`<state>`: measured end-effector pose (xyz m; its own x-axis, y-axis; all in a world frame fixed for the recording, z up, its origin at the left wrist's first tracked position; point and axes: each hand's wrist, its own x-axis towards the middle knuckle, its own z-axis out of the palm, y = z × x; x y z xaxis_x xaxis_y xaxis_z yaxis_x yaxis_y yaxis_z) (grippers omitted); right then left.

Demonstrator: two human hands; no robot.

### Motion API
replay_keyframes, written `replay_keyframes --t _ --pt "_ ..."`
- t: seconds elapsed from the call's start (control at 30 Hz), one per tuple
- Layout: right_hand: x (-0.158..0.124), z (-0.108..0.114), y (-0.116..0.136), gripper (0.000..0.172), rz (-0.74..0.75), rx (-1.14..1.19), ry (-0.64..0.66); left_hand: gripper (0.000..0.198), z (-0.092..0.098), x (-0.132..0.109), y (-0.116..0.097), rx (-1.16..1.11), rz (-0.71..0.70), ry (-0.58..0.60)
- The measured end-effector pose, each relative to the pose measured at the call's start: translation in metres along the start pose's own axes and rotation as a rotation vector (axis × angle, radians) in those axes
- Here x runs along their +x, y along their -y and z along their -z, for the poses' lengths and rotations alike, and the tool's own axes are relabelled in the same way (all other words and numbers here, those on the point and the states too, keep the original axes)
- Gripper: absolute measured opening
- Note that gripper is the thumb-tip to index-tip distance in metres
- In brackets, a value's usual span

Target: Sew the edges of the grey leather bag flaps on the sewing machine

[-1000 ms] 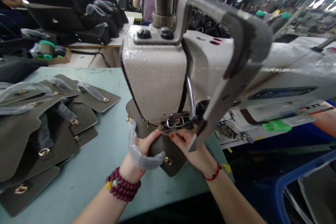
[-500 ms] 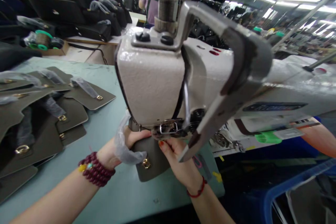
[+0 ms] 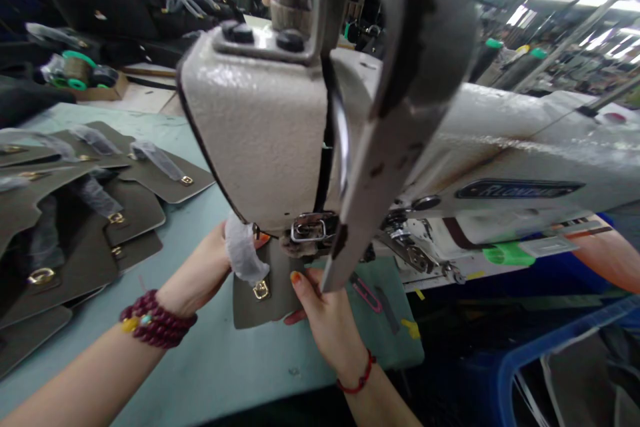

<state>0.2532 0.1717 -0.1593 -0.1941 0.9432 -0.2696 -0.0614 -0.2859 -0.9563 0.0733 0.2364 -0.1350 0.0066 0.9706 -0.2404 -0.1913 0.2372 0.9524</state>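
Note:
A grey-brown bag panel lies under the head of a sewing machine. It carries a strap handle wrapped in clear film, with a gold buckle at its near end. My left hand grips the panel's left side, its thumb on top beside the handle; the other fingers are hidden. On the right edge, my right hand pinches the panel, thumb above and fingers below. The machine's metal guard bar crosses in front of that hand. I cannot make out the needle.
Similar panels with wrapped handles are piled at left on the green table. Pink snips lie right of my right hand. A blue bin stands at lower right. Dark bags and thread spools sit behind.
The panel and both hands have shifted slightly left in view. My right hand now pinches the panel's near right edge. The machine head appears closer, and the pink snips show more fully.

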Motion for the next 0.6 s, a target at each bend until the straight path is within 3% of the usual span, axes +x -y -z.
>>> replay_keyframes --t 0.1,0.23,0.37,0.43,0.53,0.6 --pt "0.000 -0.003 0.000 0.044 -0.024 0.074 0.036 0.056 0.002 -0.015 0.014 -0.084 -0.024 -0.122" --pt "-0.002 -0.006 -0.002 0.048 -0.053 0.113 0.031 0.063 -0.007 -0.057 0.047 -0.326 0.115 -0.223" --pt "-0.007 -0.009 -0.005 0.055 -0.084 0.153 0.113 0.064 -0.033 -0.093 0.081 -0.488 0.050 -0.167" --pt "-0.010 -0.010 -0.006 0.057 -0.068 0.159 0.120 0.057 -0.046 -0.097 0.086 -0.499 0.139 -0.156" --pt "-0.013 -0.010 -0.007 0.055 -0.033 0.136 0.099 0.044 -0.058 -0.092 0.081 -0.454 0.345 -0.265" --pt "-0.017 -0.008 -0.008 0.052 -0.012 0.089 0.084 0.042 -0.060 -0.087 0.074 -0.405 0.392 -0.310"
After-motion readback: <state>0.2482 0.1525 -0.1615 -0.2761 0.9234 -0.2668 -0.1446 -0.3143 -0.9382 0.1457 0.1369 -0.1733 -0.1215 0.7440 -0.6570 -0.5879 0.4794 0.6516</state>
